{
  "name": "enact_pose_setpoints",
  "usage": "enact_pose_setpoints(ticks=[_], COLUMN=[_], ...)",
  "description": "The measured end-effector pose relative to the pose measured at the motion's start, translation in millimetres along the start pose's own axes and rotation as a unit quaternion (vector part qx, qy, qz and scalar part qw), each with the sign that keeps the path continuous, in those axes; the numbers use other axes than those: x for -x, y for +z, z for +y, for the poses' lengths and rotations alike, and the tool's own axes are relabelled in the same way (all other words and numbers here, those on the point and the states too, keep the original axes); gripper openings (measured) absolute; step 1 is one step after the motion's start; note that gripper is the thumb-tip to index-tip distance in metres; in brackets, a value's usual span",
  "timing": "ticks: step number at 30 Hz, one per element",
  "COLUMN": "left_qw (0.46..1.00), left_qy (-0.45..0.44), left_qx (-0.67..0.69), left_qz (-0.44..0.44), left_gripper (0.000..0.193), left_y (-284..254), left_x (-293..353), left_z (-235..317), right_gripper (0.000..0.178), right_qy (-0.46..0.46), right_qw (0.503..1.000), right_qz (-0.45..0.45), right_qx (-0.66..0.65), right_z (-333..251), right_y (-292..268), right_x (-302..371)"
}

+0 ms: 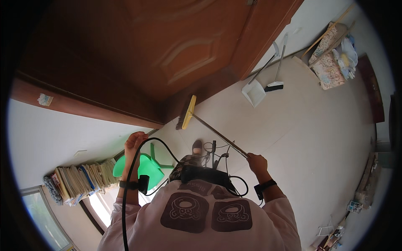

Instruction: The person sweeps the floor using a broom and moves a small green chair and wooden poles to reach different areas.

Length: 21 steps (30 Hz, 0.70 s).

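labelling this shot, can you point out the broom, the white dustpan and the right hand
Broom (190, 112): head view, on its yellow head.
White dustpan (253, 93): head view, on its pan.
Right hand (257, 163): head view, on the hand's middle.

Our right hand (257, 163) grips the handle of a yellow-headed broom (189, 113), whose dark bristles sit near the foot of a brown panelled door (192, 46). We raise our left hand (134, 143), fingers bent, near a green plastic seat (147, 168); a black cable (124, 209) loops beside it. Against the wall we see a white long-handled dustpan (253, 93) next to a black-bristled brush (274, 87).
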<state>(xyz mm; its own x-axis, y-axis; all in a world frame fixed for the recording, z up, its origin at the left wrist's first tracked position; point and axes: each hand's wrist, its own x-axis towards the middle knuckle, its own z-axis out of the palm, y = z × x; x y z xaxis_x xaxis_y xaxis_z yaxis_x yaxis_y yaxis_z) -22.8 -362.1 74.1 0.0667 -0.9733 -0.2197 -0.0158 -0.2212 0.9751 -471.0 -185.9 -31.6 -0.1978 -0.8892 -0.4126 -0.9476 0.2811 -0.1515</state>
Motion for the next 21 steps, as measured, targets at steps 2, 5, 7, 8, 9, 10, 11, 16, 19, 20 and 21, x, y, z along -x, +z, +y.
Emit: enact_pose_setpoints(ticks=[2,5,7,8,9,10,11,16,19,20,21], left_qw=[0.999,1.000,0.999,0.999,0.998,0.998,0.997,0.994,0.993,0.992,0.990], left_qy=[-0.018,-0.009,-0.027,-0.029,-0.039,-0.041,-0.052,-0.063,-0.075,-0.080,-0.082], left_qx=[-0.027,-0.001,-0.022,-0.034,-0.042,-0.042,-0.043,-0.094,-0.093,-0.102,-0.111], left_qz=[0.003,-0.008,-0.010,0.013,0.024,0.031,0.025,0.015,-0.006,0.004,-0.010], left_gripper=[0.015,0.013,0.013,0.013,0.014,0.014,0.015,0.017,0.019,0.020,0.020], left_y=[-9,-16,-17,-18,-18,-18,-19,-26,-22,-19,-15], left_x=[-12,-28,-36,-39,-41,-42,-43,-48,-54,-58,-62], left_z=[2,6,10,12,13,14,15,9,0,-1,-2], right_gripper=[0.019,0.017,0.017,0.016,0.016,0.016,0.015,0.013,0.015,0.016,0.017], right_qy=[-0.028,-0.066,-0.075,-0.072,-0.095,-0.070,-0.057,0.012,0.077,0.102,0.131], right_qw=[1.000,0.996,0.994,0.993,0.993,0.991,0.992,0.999,0.997,0.994,0.991], right_qz=[-0.012,-0.032,-0.031,-0.039,-0.015,-0.043,-0.037,0.002,0.005,-0.015,-0.014], right_qx=[-0.008,0.056,0.070,0.089,0.072,0.105,0.102,0.045,0.006,0.032,0.017], right_z=[-26,-59,-77,-86,-85,-84,-80,-27,1,8,13], right_y=[-11,-16,-14,-11,-11,-11,-11,-19,-23,-23,-22], right_x=[-40,-94,-125,-139,-151,-162,-172,-181,-178,-178,-178])
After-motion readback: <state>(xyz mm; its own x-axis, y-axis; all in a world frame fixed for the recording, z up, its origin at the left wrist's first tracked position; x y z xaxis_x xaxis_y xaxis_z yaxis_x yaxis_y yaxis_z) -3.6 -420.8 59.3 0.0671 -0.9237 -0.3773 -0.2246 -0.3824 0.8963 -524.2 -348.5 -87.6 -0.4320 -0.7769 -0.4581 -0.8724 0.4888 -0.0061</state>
